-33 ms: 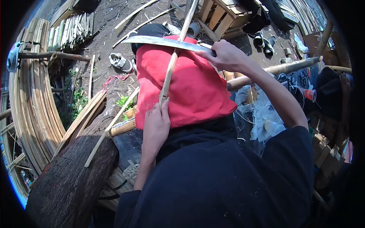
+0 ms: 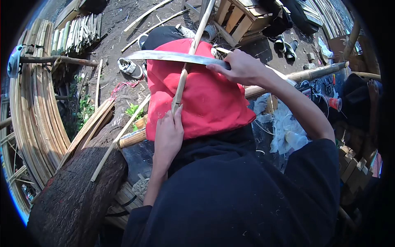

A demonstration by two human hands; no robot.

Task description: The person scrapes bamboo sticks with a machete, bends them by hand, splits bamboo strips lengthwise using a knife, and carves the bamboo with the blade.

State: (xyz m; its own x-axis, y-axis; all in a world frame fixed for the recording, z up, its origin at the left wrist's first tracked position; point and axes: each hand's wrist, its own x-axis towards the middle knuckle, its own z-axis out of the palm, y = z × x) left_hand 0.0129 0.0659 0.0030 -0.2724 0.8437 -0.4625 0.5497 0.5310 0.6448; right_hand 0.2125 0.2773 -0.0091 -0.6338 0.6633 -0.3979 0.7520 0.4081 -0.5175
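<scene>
My left hand (image 2: 168, 129) is closed around the near end of a long, pale bamboo strip (image 2: 181, 84), which runs away from me over a red cloth (image 2: 210, 103) spread across my lap. In my right hand (image 2: 245, 68) is a machete (image 2: 173, 57), its handle hidden by my fingers. The long, slightly curved blade lies crosswise over the strip, its tip pointing left. Blade and strip appear to touch where they cross.
Bundled bamboo slats (image 2: 39, 103) curve along the left, near a dark log (image 2: 78, 185). A thick bamboo pole (image 2: 317, 71) lies to the right. Shoes (image 2: 131, 68) and a wooden crate (image 2: 240, 20) are farther off. Another person's hand (image 2: 373, 88) shows at far right.
The machete and my right hand have moved a little toward me along the bamboo strip, the tip shifting slightly left. My left hand has stayed nearly in place.
</scene>
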